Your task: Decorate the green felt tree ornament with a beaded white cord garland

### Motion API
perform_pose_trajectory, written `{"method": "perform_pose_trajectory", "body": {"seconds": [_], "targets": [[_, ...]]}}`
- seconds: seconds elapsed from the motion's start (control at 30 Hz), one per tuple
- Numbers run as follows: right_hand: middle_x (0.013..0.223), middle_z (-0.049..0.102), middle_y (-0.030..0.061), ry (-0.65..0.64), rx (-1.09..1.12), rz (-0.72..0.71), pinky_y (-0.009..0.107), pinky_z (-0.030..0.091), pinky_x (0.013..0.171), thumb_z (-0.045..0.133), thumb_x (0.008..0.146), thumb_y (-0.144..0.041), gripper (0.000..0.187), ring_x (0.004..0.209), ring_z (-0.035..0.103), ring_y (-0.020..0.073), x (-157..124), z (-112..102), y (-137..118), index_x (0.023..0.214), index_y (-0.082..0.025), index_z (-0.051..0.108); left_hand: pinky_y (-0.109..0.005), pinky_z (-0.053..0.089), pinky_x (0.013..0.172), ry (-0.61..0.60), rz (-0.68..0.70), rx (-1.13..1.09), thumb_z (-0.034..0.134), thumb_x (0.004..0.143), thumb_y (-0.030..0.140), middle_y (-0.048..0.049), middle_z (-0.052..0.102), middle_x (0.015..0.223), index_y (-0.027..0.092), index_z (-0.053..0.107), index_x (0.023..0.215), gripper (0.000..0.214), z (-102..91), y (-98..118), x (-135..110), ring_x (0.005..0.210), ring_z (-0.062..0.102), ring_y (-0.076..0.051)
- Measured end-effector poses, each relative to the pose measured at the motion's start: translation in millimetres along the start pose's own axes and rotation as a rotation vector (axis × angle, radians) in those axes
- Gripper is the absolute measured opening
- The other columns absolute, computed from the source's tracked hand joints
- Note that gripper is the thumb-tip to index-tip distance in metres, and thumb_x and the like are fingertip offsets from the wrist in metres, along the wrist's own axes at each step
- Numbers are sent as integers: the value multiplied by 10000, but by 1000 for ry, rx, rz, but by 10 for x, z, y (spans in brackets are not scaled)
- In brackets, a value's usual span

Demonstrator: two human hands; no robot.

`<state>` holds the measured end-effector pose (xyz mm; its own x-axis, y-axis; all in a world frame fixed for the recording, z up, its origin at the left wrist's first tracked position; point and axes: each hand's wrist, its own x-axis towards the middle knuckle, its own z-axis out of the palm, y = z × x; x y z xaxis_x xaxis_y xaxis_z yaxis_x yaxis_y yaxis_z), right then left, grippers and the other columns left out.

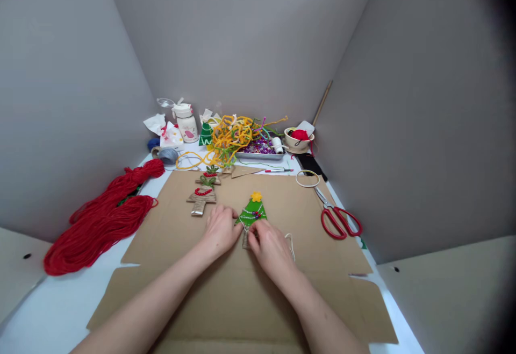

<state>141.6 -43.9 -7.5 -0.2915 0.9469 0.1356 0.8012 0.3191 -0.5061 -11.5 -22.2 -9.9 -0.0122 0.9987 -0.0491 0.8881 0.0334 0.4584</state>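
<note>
A green Christmas tree ornament (255,207) with a yellow star top, white string wound across it and a few red and purple beads lies on the cardboard. My left hand (221,229) is closed at its lower left edge, thumb and fingers on the tree. On the other side my right hand (271,243) is closed in a pinch at the tree's base, on the white string (291,246), whose loose end trails out to the right. The brown trunk (245,240) shows between the hands. My fingertips partly hide the lower tree.
Twine-wrapped trees (201,195) lie left on the cardboard sheet (169,289). Red-handled scissors (338,220) and a hoop (307,178) are right. Red yarn (105,225) lies far left. Behind stand a bottle (187,124), yellow yarn (231,137), a bead tray (260,155) and a bowl (297,141).
</note>
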Motion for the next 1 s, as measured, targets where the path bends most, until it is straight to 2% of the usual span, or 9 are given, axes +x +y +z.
{"method": "perform_pose_trajectory", "body": {"seconds": [0.17,0.33,0.47,0.6,0.83,1.0], "targets": [[768,564,17,48,256,62,222,348,600,467,864,-232,110,668,498,131,-20,-107,54,806,-174,541,-343,371,867,-22,-47,27,553,741,338,-121,568,998,173,610,917,248,-26,77,44,1020,495,-263],[639,467,-28,63,485,94,193,324,551,476,863,-297,158,578,419,98,-14,-242,71,787,-171,535,-354,381,845,-25,-41,45,554,740,359,-118,582,1007,191,624,900,243,11,116,79,1027,502,-272],[642,444,-32,63,582,139,182,310,528,476,873,-349,207,567,380,87,-50,-368,47,801,-164,535,-355,389,821,-40,-42,40,576,721,354,-122,594,994,188,617,873,229,15,118,110,1009,518,-276],[625,416,-35,68,619,189,179,300,513,489,869,-377,221,564,370,88,-112,-520,14,811,-168,534,-341,394,804,-48,-44,-57,600,694,322,-116,611,947,185,599,838,198,-12,107,127,968,543,-269],[630,401,-27,83,643,234,189,306,480,497,859,-414,247,548,372,96,-202,-728,-10,813,-173,525,-278,395,662,-5,-57,-454,578,693,245,-31,610,796,195,510,770,114,14,76,79,757,564,-186],[646,424,-19,27,597,226,194,314,489,492,861,-389,229,557,393,97,-224,-803,-54,798,-172,528,-205,353,499,-190,-152,-1125,560,733,230,42,564,642,204,420,849,183,117,155,40,516,521,-106]]}}
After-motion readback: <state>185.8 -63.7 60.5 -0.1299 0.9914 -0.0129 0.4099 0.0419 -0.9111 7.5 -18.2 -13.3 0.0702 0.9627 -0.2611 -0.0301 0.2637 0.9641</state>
